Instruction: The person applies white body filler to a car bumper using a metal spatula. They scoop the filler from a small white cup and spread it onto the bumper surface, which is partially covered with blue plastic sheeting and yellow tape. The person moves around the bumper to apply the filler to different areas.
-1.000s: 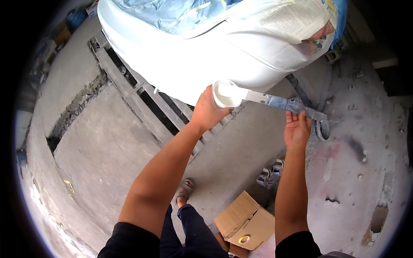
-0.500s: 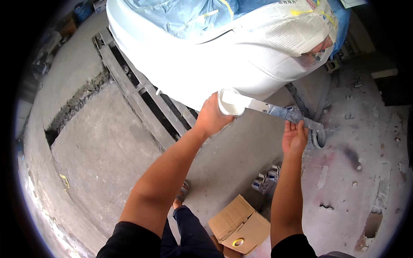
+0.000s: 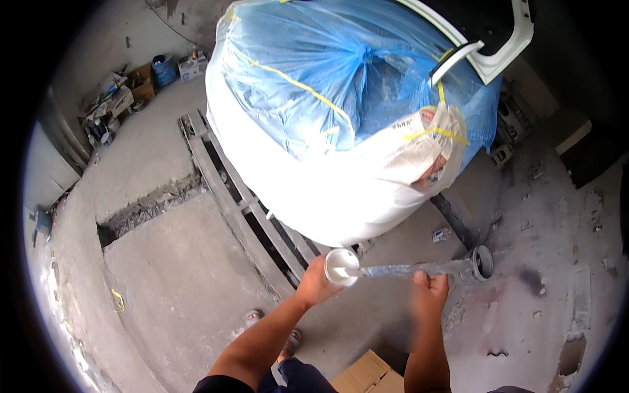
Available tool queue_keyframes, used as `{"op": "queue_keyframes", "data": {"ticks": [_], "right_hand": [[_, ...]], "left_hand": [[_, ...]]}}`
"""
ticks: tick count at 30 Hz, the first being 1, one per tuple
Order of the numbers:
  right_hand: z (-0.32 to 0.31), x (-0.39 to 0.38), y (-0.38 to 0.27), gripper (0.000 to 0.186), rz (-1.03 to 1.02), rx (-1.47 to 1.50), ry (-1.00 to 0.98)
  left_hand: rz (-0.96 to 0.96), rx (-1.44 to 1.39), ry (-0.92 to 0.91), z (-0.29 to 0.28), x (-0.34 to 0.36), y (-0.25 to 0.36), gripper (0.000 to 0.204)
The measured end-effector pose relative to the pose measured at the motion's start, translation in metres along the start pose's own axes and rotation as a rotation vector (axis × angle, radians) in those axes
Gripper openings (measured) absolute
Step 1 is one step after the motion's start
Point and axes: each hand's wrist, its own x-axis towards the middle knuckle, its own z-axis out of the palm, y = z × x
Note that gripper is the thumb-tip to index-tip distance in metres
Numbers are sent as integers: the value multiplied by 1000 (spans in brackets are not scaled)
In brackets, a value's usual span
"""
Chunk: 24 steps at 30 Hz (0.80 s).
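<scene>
My left hand (image 3: 316,283) is wrapped round a white cup (image 3: 342,267) with white liquid in it, probably paint. My right hand (image 3: 429,288) grips a long flat stick (image 3: 413,269) smeared with grey and white. The stick's left end reaches into the cup. At its right end is a round, grey, open-mouthed rim (image 3: 483,262); I cannot tell whether it is joined to the stick. Just beyond my hands is a large rounded white body (image 3: 295,190), partly covered with blue plastic sheeting (image 3: 288,72), newspaper (image 3: 419,147) and yellow tape.
A slotted metal grating (image 3: 252,216) runs under the white body. To its left the concrete floor has a broken trench (image 3: 151,206). A cardboard box (image 3: 370,376) lies near my feet. Clutter and a blue bucket (image 3: 164,70) stand at the far left wall.
The view has shifted, showing more of the blue-covered body. Both hands, the cup and the stick now appear lower in view, and the stick lies more level.
</scene>
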Motion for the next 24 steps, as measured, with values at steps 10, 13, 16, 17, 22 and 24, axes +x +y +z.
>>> {"op": "queue_keyframes", "data": {"ticks": [10,13,16,17,22,24], "right_hand": [[132,-13,-148,17,-227,-121,-539],[205,-13,-181,18,-178,-106,-645],[266,-11,-202,19,-263,-69,-639],[278,-9,-211,19,-260,-79,-634],[303,-4,-240,18,-239,-3,-506],[299,0,-242,19,-201,-37,-475]], "left_hand": [[13,-264,-27,-170,-101,61,52],[-42,-232,34,-219,-127,16,68],[-88,-21,30,-280,-131,-16,72],[-20,-7,10,-295,-126,-32,73],[67,104,-1,-360,-94,4,73],[119,84,-36,-370,-81,16,73]]}}
